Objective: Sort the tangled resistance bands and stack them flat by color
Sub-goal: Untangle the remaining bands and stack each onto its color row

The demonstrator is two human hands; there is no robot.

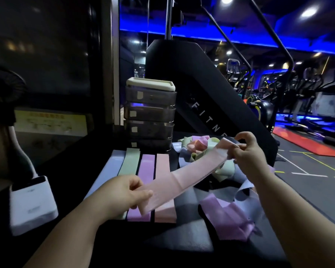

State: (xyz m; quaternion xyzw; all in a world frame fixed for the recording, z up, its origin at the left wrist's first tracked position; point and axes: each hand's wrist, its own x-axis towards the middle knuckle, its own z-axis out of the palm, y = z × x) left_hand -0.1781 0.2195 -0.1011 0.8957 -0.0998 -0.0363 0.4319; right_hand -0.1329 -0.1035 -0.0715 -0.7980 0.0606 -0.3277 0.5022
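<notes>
Drawers [150,113], contents indiscernible, behind flat bands [147,167]; pink band [191,176] aloft.

The room is dim, lit by white ceiling spots [308,11] and a blue strip light [201,36]. The wide lens bends straight lines near the edges. The left side falls into soft, dark shadow.
</notes>
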